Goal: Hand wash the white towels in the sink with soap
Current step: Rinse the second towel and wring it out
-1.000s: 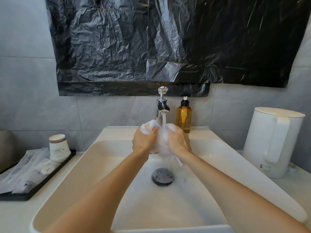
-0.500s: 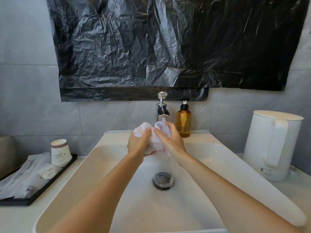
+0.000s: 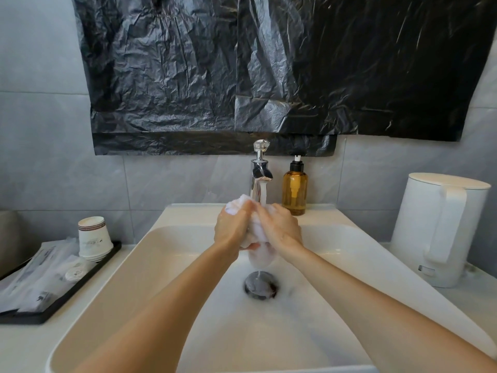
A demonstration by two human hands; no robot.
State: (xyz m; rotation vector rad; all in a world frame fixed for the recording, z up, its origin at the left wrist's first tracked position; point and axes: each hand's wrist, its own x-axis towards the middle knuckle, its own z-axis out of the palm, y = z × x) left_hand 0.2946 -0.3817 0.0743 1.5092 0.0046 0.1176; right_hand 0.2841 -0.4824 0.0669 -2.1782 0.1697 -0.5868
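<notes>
Left of the sink [image 3: 172,259], a black tray [image 3: 57,305] lies on the white bench [image 3: 24,348]. In the tray are flat packets [image 3: 40,273] in clear wrap and a stack of paper cups [image 3: 94,239]. The sink is white and wet, with a round drain plug [image 3: 260,287] in its bottom. Over the middle of the sink, the left hand [image 3: 231,230] and the right hand [image 3: 281,228] hold a bunched white towel [image 3: 258,255] between them. The fingers of both hands are curled round the towel and squeeze it. The towel is under the water [image 3: 263,192] that runs from the shiny tap [image 3: 259,170] at the back of the sink. Its wet end hangs down above the drain plug, and water falls from it. On the sink's back rim, toward the right, stands a brown soap bottle [image 3: 295,191] with a black pump. How full it is cannot be told. Right of the sink stands a white kettle [image 3: 438,230] with its lid on, so its inside is hidden. On the wall above the sink hangs a black plastic sheet [image 3: 269,71]
</notes>
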